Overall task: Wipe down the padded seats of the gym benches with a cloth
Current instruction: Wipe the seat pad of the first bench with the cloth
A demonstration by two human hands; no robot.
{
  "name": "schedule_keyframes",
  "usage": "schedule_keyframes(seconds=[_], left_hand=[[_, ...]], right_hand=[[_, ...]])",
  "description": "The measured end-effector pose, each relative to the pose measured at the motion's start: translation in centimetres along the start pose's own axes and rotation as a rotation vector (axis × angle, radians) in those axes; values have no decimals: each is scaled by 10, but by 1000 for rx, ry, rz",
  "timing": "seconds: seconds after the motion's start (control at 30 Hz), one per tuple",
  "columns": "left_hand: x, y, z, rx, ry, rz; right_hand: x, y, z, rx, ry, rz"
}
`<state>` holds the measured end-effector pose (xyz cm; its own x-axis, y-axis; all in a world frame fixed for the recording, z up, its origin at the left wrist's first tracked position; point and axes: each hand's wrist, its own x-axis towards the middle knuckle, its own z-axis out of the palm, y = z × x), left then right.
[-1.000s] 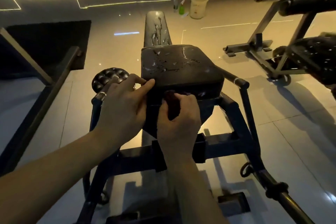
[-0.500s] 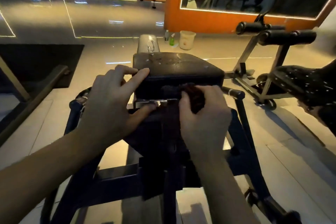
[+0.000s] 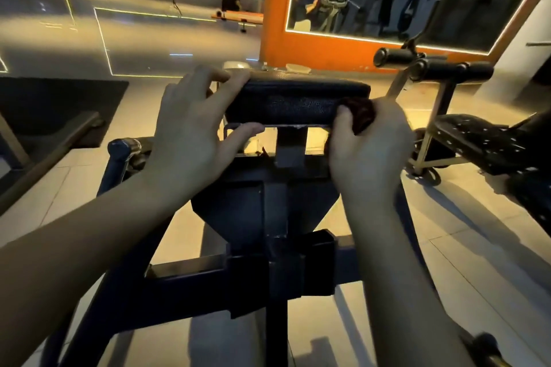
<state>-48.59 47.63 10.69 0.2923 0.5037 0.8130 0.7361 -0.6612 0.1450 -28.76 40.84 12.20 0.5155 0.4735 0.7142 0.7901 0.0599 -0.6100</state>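
Seemingly partway through the job, a person is crouching low at the front end of a gym bench, looking along the dark padded seat [image 3: 298,95] from its front edge. The wiping is taking place on that front edge, at its right corner. From this low angle the top of the pad is barely showing, so whether it is already clean cannot be told. A second bench [image 3: 477,135] is standing well apart on the right, its pad looking pale-speckled and, by that look, still waiting for its turn.

The left hand [image 3: 190,134] is steadying the seat at its left corner: its fingers [image 3: 226,76] are lying spread over the top edge while the thumb [image 3: 247,129] is hooking under the lower edge, so the pad is being clamped between them. The right hand [image 3: 369,146] is curling tightly round a bunched dark reddish cloth [image 3: 357,112] and pressing it against the seat's front face. Below both hands, the bench's dark metal frame [image 3: 277,217] is standing on a pale tiled floor [image 3: 447,247].
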Motion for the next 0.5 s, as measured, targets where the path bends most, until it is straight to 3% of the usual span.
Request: schedule_keyframes(seconds=[0.17,0.33,0.4,0.5], left_hand=[[1,-3,-5,10,-6,53],[0,0,-6,5,-27,10],[-1,3,-3,-17,-24,-5],[1,3,-7,20,-37,17]], right_hand=[[-30,-43,26,92,-188,-329],[1,16,-5,-43,-10,-69],[-5,8,0,-5,6,0],[-32,-36,25,83,-145,-182]])
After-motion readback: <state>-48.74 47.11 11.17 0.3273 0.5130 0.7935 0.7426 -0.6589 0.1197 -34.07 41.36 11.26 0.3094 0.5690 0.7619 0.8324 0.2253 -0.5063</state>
